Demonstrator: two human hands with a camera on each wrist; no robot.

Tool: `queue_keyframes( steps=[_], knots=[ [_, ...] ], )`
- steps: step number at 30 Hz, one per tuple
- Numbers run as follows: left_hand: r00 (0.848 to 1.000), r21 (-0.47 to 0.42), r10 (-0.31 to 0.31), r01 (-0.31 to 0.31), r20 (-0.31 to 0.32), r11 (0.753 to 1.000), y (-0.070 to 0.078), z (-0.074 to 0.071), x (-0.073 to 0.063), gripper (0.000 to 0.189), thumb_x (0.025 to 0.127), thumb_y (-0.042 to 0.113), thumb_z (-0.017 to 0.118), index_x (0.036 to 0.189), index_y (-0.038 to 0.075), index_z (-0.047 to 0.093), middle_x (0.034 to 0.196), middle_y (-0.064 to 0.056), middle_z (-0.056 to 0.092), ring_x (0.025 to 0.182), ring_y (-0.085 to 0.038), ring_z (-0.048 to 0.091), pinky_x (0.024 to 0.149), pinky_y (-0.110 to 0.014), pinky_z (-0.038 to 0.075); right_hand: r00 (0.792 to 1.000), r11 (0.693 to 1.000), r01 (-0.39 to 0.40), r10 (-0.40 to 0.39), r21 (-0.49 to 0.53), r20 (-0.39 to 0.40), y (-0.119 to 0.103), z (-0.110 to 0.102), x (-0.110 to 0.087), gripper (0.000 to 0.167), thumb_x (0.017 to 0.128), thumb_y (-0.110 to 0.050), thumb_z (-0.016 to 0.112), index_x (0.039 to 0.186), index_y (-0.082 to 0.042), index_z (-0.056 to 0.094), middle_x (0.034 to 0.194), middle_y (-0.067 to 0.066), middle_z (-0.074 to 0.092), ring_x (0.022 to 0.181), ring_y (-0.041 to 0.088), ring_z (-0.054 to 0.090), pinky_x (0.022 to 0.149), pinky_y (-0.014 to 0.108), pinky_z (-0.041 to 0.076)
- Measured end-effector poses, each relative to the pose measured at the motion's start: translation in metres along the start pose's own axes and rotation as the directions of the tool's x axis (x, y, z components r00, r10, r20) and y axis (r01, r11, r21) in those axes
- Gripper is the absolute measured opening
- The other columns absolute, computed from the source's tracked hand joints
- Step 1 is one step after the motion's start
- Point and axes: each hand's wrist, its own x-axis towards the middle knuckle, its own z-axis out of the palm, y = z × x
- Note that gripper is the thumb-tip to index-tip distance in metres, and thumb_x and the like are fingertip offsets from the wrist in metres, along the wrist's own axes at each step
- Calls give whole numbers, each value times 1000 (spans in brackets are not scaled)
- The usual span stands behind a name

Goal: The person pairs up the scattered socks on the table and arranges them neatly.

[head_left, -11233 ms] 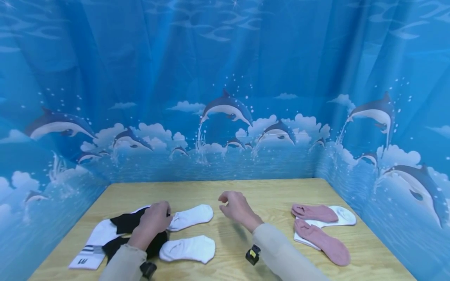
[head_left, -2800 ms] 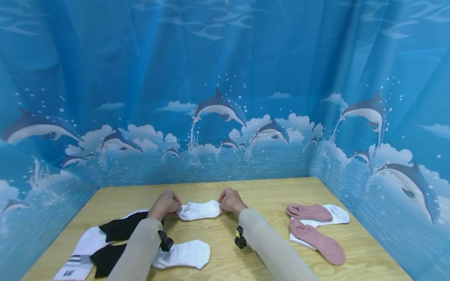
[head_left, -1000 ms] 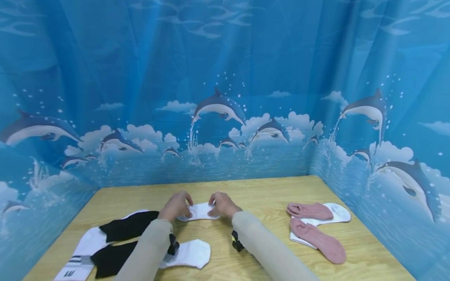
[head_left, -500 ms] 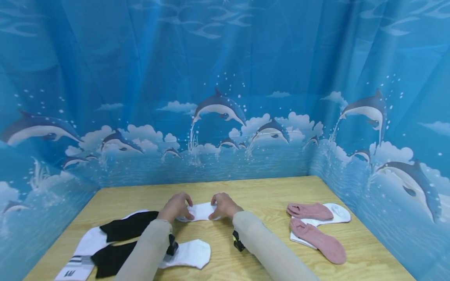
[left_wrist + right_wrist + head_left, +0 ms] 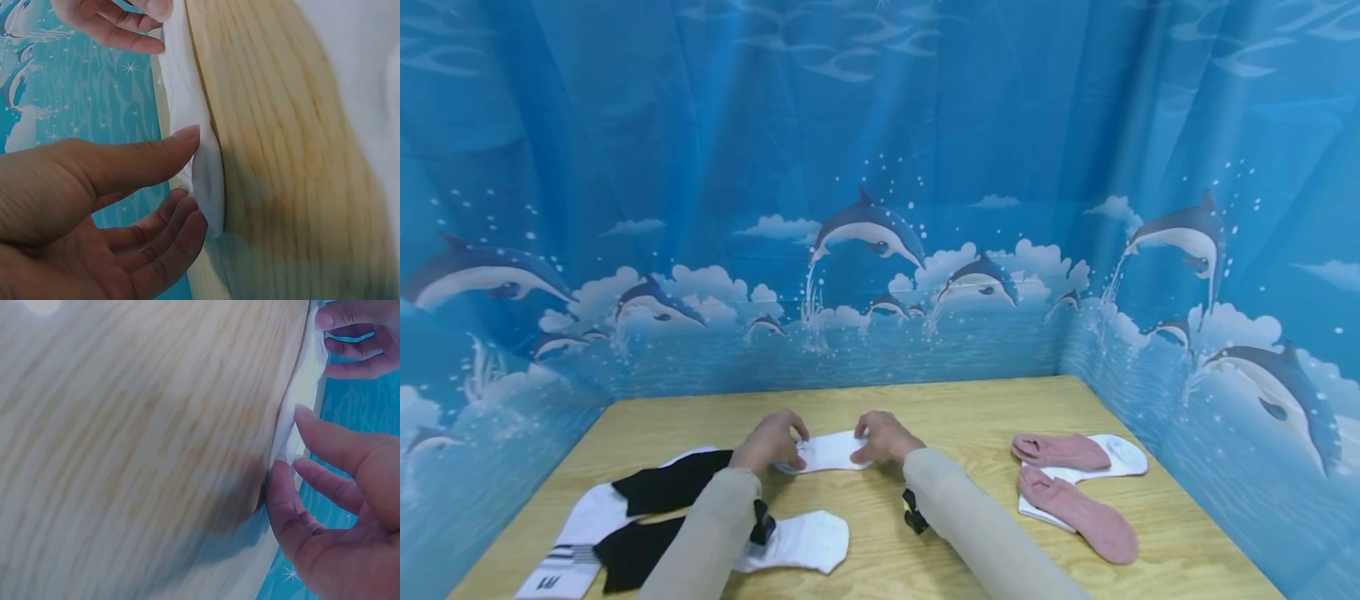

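Observation:
A white ankle sock (image 5: pixel 829 452) lies flat across the middle of the table between both hands. At its left end rests my left hand (image 5: pixel 771 442); the left wrist view shows the thumb (image 5: pixel 178 147) on the sock and relaxed fingertips along its edge. My right hand (image 5: pixel 886 437) touches the right end, thumb and fingers spread apart in the right wrist view. Nearer the front, partly behind the left forearm, is a second white sock (image 5: pixel 808 542). The fingers cover both ends of the first sock in the head view.
Two black socks (image 5: pixel 673 483) lie on a white striped sock (image 5: pixel 587 525) at the left, with more white beneath. Toward the right, pink socks (image 5: pixel 1067 451) overlap white ones (image 5: pixel 1126 457). A blue dolphin-print curtain (image 5: pixel 880 350) encloses the wooden table (image 5: pixel 970 408).
Earlier both hands pinched the far white sock by its ends; it now lies flat under the fingertips. Over the last half second the hands have shifted slightly apart along it.

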Motion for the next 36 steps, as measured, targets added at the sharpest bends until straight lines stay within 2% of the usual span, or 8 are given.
queue_keyframes(
  steps=[13,18,23,26,28,32,36],
  knots=[
    [997,-45,56,-54,48,998,-13,-3,5,38,74,-5,86,108,8,76,113,-15,73,93,-23,69,83,-41,60,1000,1000,-5,5,-3,-9,2,-2,-3,34,80,-9,87,110,-3,72,116,15,70,103,25,63,102,47,54],
    [996,-66,68,-64,55,996,-13,-6,1,40,74,-5,86,110,7,75,109,-14,73,93,-24,69,86,-41,60,1000,1000,0,0,-6,6,1,-3,-3,35,80,-9,87,111,-3,72,116,14,70,98,24,62,100,47,55],
    [995,-73,73,-69,60,995,-13,-14,-7,42,78,-1,85,117,8,73,114,-15,72,104,-28,68,94,-49,58,999,999,30,-30,-38,14,0,-6,-3,32,83,-9,84,111,-4,72,110,13,70,96,23,62,96,44,55],
    [994,-67,88,-83,63,994,-13,-20,-13,41,81,2,84,121,8,72,119,-17,70,110,-32,67,95,-51,57,998,997,67,-67,-46,-7,-3,-9,-4,28,85,-10,82,110,-4,72,106,11,70,94,20,62,89,38,56],
    [992,-60,104,-100,66,993,-14,-24,-16,40,82,3,84,120,8,72,119,-18,70,111,-33,67,94,-51,57,996,996,87,-87,-15,-13,-6,-13,-6,25,86,-9,81,109,-3,72,104,11,70,90,19,63,81,34,57],
    [990,-39,118,-116,76,993,-16,-31,-27,37,81,5,85,116,7,73,114,-16,70,106,-29,67,88,-46,58,994,992,105,-107,67,27,-15,-19,-15,26,85,-7,81,108,-1,73,101,12,70,81,16,64,68,28,59],
    [988,-33,110,-108,106,994,-16,-36,-41,34,81,4,85,114,6,74,109,-14,70,94,-22,66,75,-38,58,990,989,99,-109,108,90,-22,-21,-27,23,87,-6,80,108,-2,73,97,11,70,75,15,64,66,31,62]
  ],
)
